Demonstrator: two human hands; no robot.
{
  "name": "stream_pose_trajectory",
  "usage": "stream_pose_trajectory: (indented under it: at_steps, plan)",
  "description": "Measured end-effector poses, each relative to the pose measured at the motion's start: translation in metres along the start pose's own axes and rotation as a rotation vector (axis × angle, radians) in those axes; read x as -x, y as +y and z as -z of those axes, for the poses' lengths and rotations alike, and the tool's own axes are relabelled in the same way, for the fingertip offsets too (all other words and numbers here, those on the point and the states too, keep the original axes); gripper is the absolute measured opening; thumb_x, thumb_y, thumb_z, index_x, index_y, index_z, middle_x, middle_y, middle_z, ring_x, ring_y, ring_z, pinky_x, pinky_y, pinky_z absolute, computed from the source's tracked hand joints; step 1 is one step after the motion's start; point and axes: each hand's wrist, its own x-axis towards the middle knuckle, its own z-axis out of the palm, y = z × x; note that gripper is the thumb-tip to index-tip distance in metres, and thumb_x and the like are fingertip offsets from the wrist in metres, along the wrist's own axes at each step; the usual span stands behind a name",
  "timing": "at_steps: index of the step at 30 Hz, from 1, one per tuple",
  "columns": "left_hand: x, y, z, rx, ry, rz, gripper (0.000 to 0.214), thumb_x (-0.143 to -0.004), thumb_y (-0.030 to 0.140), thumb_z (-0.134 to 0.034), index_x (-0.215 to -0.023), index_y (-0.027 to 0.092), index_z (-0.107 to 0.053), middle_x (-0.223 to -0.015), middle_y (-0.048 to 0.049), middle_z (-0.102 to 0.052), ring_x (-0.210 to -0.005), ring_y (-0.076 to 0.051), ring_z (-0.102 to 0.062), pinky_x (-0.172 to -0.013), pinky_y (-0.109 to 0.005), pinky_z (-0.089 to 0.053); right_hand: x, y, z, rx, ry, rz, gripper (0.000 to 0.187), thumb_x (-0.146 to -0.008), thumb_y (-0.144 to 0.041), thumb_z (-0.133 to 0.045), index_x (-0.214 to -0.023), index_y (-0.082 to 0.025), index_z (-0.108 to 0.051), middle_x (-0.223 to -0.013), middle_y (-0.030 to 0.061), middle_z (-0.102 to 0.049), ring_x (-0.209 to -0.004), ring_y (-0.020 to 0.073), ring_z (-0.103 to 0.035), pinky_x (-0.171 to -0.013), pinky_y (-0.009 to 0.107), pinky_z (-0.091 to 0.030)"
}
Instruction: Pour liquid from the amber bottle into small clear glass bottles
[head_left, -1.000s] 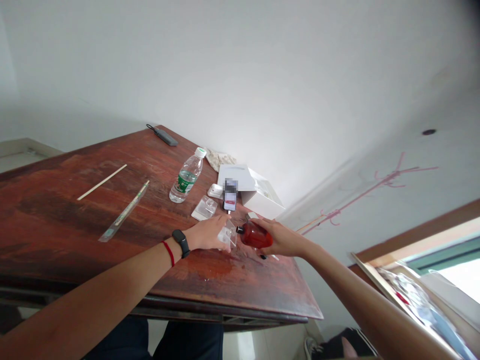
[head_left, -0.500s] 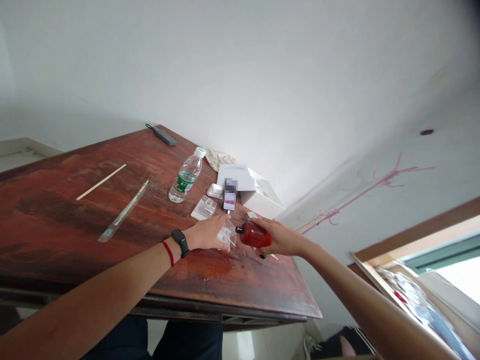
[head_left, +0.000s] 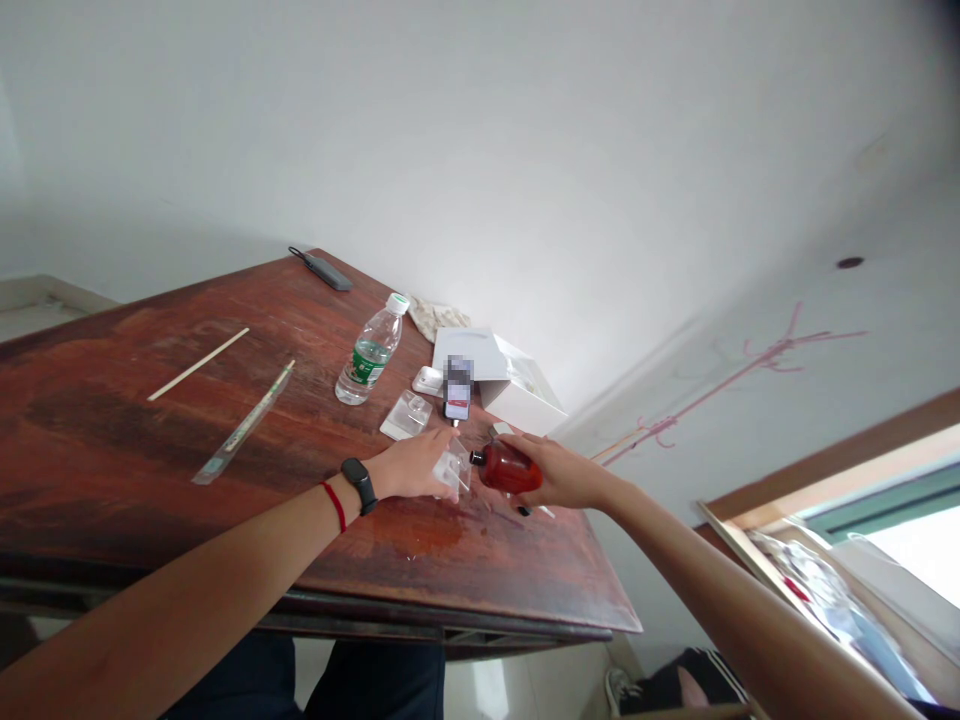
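Observation:
My left hand (head_left: 409, 468) reaches in from the left, its fingers over a small clear plastic container (head_left: 454, 469) and holding it just above the tabletop. My right hand (head_left: 564, 477) grips a red-brown bottle (head_left: 508, 468), whose black tip (head_left: 477, 458) points at the clear container, almost touching it. A similar clear square piece (head_left: 406, 416) lies on a white pad behind my left hand. A phone (head_left: 457, 398) stands close beyond the hands, partly blurred out. A black band and a red string circle my left wrist.
The reddish wooden table (head_left: 112, 430) ends in a front edge and a right corner near my hands. On it lie a water bottle (head_left: 367, 352), a white box (head_left: 521, 385), a cloth (head_left: 433, 318), a wooden stick (head_left: 198, 365), a plastic sleeve (head_left: 241, 425) and a dark device (head_left: 324, 271).
The whole view drifts slightly up and left. My hands stay in the same positions with the same objects, and the bottle tip remains next to the clear container.

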Motion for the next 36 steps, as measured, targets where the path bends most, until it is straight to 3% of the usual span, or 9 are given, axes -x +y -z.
stream_pose_trajectory:
  at_steps: [13,27,36]
  plan:
    - [0.000,0.002,0.001,-0.007,-0.012,0.015,0.103,-0.068,0.040,-0.096,-0.154,0.022,-0.042,-0.144,-0.0209,-0.062,-0.132,-0.045,-0.062,-0.109,-0.054,-0.050,0.000,-0.001,0.001,0.025,-0.006,-0.012,0.098,-0.071,-0.043,-0.088,-0.158,-0.030,-0.045,-0.141,0.0143,-0.065,-0.121,0.0381,-0.066,-0.104,0.051,-0.050]
    - [0.001,0.009,0.006,-0.031,-0.038,0.053,0.106,-0.070,0.043,-0.095,-0.156,0.013,-0.042,-0.141,-0.0239,-0.063,-0.130,-0.043,-0.063,-0.111,-0.052,-0.049,-0.001,-0.004,0.006,0.023,-0.029,0.002,0.096,-0.070,-0.038,-0.088,-0.157,-0.033,-0.047,-0.140,0.0131,-0.066,-0.118,0.0373,-0.067,-0.101,0.049,-0.052]
    - [0.001,0.011,0.007,-0.034,-0.036,0.050,0.100,-0.070,0.041,-0.095,-0.154,0.017,-0.045,-0.149,-0.0220,-0.060,-0.137,-0.042,-0.059,-0.116,-0.052,-0.047,-0.001,-0.005,0.007,0.033,-0.029,0.003,0.095,-0.071,-0.037,-0.087,-0.156,-0.031,-0.047,-0.137,0.0137,-0.066,-0.115,0.0361,-0.068,-0.099,0.047,-0.052]
